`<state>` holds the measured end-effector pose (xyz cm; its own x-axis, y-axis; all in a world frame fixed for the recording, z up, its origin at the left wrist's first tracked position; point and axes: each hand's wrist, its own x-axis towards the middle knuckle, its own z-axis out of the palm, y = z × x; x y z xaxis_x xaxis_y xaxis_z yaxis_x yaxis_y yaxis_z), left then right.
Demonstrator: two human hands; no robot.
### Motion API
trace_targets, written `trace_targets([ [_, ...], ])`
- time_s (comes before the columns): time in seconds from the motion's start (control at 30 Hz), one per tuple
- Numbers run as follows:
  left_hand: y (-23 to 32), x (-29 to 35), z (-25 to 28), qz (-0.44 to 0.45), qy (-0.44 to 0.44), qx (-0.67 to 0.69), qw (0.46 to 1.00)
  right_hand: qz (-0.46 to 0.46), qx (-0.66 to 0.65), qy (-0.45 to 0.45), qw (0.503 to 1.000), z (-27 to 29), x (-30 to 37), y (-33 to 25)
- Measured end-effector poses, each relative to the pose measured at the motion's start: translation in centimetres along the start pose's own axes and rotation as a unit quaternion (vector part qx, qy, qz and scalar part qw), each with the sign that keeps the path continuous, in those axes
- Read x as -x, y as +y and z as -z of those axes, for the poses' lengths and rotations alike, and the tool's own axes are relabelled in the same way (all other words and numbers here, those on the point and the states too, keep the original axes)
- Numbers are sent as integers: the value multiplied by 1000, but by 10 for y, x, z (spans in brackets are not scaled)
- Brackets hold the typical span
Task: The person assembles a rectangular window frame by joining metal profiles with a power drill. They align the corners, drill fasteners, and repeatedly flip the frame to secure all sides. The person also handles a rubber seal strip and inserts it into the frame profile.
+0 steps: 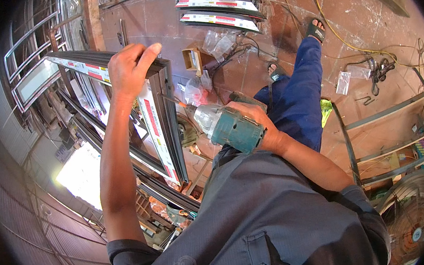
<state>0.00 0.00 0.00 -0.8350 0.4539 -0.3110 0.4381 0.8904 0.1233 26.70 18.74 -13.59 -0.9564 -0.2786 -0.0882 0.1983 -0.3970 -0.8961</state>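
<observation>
A dark metal window frame [152,124] with white-and-red protective tape stands tilted before me. My left hand [130,71] is closed over its upper corner, with the thumb sticking out to the right. In my right hand [258,121] is a teal power drill [237,133] with a clear-grey front housing, held level at waist height. Its thin bit points left at the dark inner side of the frame, just below my left hand. Whether the bit's tip touches the metal I cannot tell.
Three taped profile bundles [220,19] lie on the tiled floor ahead. A small open carton [192,59], plastic bags [217,45] and a yellow cable [336,38] are scattered there. More frames [38,81] stand at left; a metal rack [390,113] and a large fan [413,216] at right.
</observation>
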Motion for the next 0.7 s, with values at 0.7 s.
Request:
trace_targets([
  [0.7,43,49,58,172,-235,-135,947,-287,-457,258,801,115,34,0],
])
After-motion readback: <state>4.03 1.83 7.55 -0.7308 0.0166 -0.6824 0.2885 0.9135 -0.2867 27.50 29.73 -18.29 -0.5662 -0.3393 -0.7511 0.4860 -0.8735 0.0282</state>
